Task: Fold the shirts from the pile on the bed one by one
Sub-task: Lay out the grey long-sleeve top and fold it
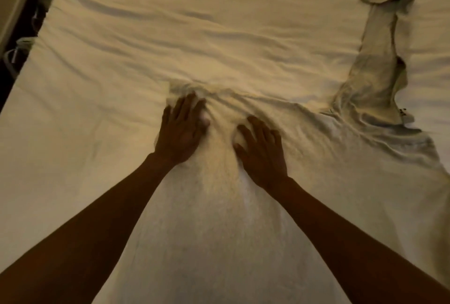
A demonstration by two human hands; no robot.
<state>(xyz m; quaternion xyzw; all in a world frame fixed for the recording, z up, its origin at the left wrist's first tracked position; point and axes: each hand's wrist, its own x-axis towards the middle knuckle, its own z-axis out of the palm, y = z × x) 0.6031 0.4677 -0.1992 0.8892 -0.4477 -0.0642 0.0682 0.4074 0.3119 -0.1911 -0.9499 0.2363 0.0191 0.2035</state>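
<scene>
My left hand (181, 131): palm down on the shirt, fingers straight and close together, gripping nothing. The fingertips rest on a bunched ridge of cloth at the shirt's far left corner.
My right hand (261, 150): also palm down and pressing on the shirt, just beside my left hand. The fingers are spread a little and hold nothing. The picture is too soft for me to tell whether the tips dig into the cloth.
Between my hands: a narrow strip of the shirt, wrinkled, with creases running up towards the bunched ridge.
Shirt (219, 230): pale, lying spread on the bed right in front of me. Its body runs from the bottom edge of the view up under both my forearms and out to the right.
Sleeve (379, 48): long, stretched away from me at the upper right. It is crumpled along its length, and its end is folded over near the top edge.
Neck tag (403, 111): a small label with dark marks, near where the sleeve meets the body. It is too small to read.
Bed sheet (170, 23): pale and rumpled, with long wrinkles running across it beyond my hands.
Left of the bed: a dark gap (9, 65) with some pale looped things in it that I cannot make out.
</scene>
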